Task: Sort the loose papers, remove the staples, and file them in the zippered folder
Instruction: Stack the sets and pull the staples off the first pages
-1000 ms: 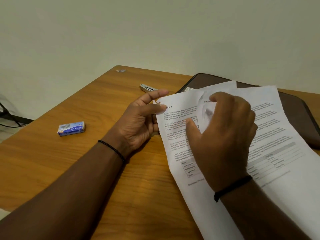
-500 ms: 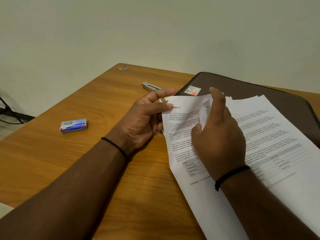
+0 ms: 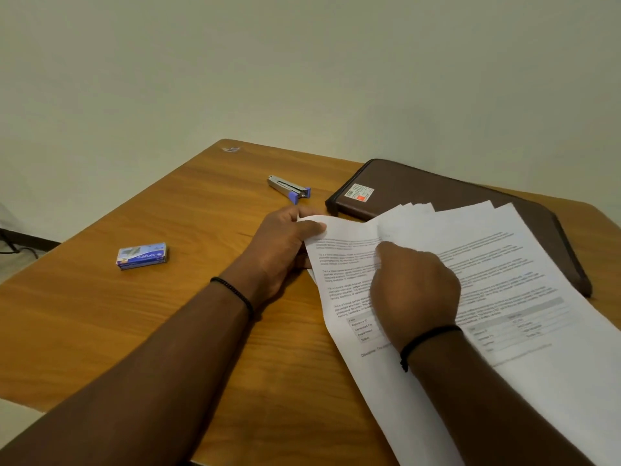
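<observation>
papers (image 3: 497, 264): fanned printed sheets, right of centre, text too blurred to read, overlapping brown zippered folder (image 3: 437, 190) with white-and-orange sticker | left hand (image 3: 282, 250): pinches top-left corner | right hand (image 3: 413, 290): curled on sheets, grip unclear | stapler part (image 3: 289, 188), upper centre | blue staple box (image 3: 141, 256), left, on table (image 3: 134, 331)

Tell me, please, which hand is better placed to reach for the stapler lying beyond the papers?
Left, probably. The left hand pinches the papers at their corner nearest the stapler, with bare table between. The right hand lies farther off, on the sheets.
</observation>
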A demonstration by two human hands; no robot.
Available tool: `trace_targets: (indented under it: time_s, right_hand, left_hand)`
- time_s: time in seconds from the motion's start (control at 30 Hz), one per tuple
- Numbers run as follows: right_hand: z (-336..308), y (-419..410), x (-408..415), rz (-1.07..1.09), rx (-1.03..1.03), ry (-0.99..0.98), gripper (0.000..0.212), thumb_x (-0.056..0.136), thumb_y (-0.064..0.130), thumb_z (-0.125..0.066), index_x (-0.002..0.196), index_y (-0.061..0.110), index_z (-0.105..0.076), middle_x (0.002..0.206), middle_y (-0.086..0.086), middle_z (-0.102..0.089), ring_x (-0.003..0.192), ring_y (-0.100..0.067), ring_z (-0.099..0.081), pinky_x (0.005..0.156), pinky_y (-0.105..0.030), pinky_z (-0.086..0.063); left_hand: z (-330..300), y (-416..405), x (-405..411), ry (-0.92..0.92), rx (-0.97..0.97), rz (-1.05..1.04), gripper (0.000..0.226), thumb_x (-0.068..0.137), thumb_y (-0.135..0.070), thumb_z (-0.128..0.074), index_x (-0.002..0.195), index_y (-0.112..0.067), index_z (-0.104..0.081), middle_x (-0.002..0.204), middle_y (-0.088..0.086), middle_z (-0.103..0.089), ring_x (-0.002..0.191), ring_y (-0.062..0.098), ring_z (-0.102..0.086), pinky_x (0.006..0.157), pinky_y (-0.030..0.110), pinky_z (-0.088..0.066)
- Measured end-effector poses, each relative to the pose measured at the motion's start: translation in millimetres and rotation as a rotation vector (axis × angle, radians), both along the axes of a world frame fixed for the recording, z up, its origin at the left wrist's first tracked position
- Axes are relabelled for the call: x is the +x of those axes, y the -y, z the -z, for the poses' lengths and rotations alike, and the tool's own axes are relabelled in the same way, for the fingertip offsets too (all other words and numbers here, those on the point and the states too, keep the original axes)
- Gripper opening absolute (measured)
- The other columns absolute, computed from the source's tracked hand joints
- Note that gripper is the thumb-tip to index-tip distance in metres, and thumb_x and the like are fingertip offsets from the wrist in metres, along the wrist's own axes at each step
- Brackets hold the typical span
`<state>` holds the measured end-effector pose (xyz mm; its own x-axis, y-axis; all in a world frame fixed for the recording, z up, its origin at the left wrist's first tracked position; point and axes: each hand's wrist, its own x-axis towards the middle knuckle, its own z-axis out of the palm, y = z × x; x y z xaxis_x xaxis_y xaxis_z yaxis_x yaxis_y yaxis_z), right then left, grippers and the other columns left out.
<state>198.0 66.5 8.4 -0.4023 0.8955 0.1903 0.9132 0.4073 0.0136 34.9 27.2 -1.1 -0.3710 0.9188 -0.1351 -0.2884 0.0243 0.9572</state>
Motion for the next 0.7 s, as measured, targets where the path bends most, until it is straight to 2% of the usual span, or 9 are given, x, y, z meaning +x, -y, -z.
trace_targets:
  time_s: [0.1, 0.13, 0.23, 0.27, 0.37, 0.43, 0.5, 0.6, 0.7]
  right_hand:
    - [-4, -2, 6, 0.024, -0.021, -0.012, 0.013, 0.101, 0.023, -0.051, 0.109, 0.023, -0.061, 0.101, 0.001, -0.068, 0.087, -0.017, -0.064, 0.069, -0.027, -0.044]
    - [-6, -3, 8, 0.039, -0.017, -0.025, 0.012, 0.102, 0.021, -0.05, 0.105, 0.023, -0.061, 0.1, 0.0, -0.068, 0.085, -0.017, -0.063, 0.068, -0.027, -0.043]
    - [-18, -1, 23, 0.07, 0.016, -0.118, 0.014, 0.102, 0.017, -0.049, 0.103, 0.021, -0.062, 0.103, -0.002, -0.069, 0.086, -0.017, -0.063, 0.073, -0.028, -0.047]
    - [-22, -1, 28, 0.071, 0.029, -0.174, 0.017, 0.102, 0.016, -0.049, 0.109, 0.02, -0.064, 0.106, -0.003, -0.069, 0.091, -0.018, -0.064, 0.077, -0.029, -0.049]
    - [-32, -8, 40, 0.048, 0.086, -0.479, 0.027, 0.098, 0.01, -0.052, 0.115, 0.022, -0.069, 0.108, -0.003, -0.072, 0.097, -0.021, -0.065, 0.082, -0.028, -0.049]
    - [-39, -13, 45, 0.001, 0.045, -0.788, 0.032, 0.093, 0.007, -0.052, 0.109, 0.027, -0.071, 0.105, 0.001, -0.073, 0.093, -0.018, -0.066, 0.08, -0.026, -0.051]
    - [-49, -14, 48, -0.043, -0.24, -1.169, 0.028, 0.094, 0.011, -0.05, 0.11, 0.029, -0.063, 0.106, 0.002, -0.07, 0.09, -0.02, -0.07, 0.08, -0.036, -0.059]
    - [-59, -10, 64, 0.024, -0.628, -1.47, 0.016, 0.102, 0.018, -0.044, 0.118, 0.019, -0.048, 0.106, -0.01, -0.067, 0.086, -0.029, -0.073, 0.076, -0.041, -0.062]
    - [-57, -19, 92, 0.082, -0.487, -1.437, 0.01, 0.101, 0.018, -0.044, 0.107, 0.015, -0.052, 0.094, -0.006, -0.069, 0.081, -0.023, -0.071, 0.074, -0.035, -0.062]
  left_hand:
    - [-2, 2, 8, -0.033, -0.037, -0.081, 0.023, 0.097, -0.007, -0.058, 0.12, -0.01, -0.061, 0.117, 0.017, -0.068, 0.091, 0.026, -0.071, 0.071, 0.037, -0.061]
    - [2, 3, 11, -0.17, -0.061, -0.172, 0.024, 0.095, -0.009, -0.062, 0.118, -0.016, -0.061, 0.122, 0.009, -0.062, 0.096, 0.023, -0.067, 0.074, 0.039, -0.061]
    - [-2, 10, 26, -0.995, 0.029, -0.523, 0.031, 0.088, -0.018, -0.069, 0.116, -0.027, -0.06, 0.121, -0.008, -0.052, 0.111, 0.016, -0.053, 0.09, 0.033, -0.05]
    - [-6, 12, 33, -1.098, 0.111, -0.566, 0.028, 0.089, -0.017, -0.068, 0.114, -0.025, -0.061, 0.116, -0.008, -0.055, 0.107, 0.014, -0.053, 0.087, 0.028, -0.046]
    - [-18, 12, 70, -0.83, 0.088, -0.307, 0.018, 0.094, -0.013, -0.059, 0.111, -0.018, -0.063, 0.098, -0.009, -0.063, 0.088, 0.011, -0.062, 0.076, 0.028, -0.054]
    - [-29, 12, 97, -0.301, -0.084, 0.008, 0.025, 0.095, -0.016, -0.059, 0.12, -0.014, -0.062, 0.105, 0.006, -0.069, 0.094, 0.02, -0.068, 0.086, 0.038, -0.059]
    - [-29, 12, 116, 0.086, -0.117, 0.242, 0.024, 0.097, -0.025, -0.059, 0.119, -0.017, -0.066, 0.11, 0.013, -0.073, 0.1, 0.027, -0.071, 0.092, 0.043, -0.058]
    - [-20, 5, 126, 0.202, -0.056, 0.211, 0.028, 0.099, -0.027, -0.058, 0.127, -0.023, -0.063, 0.111, 0.01, -0.075, 0.101, 0.031, -0.073, 0.094, 0.052, -0.056]
    - [-22, -10, 134, 0.175, -0.145, -0.001, 0.03, 0.098, -0.002, -0.054, 0.124, -0.014, -0.063, 0.103, 0.008, -0.075, 0.086, 0.029, -0.074, 0.065, 0.04, -0.062]
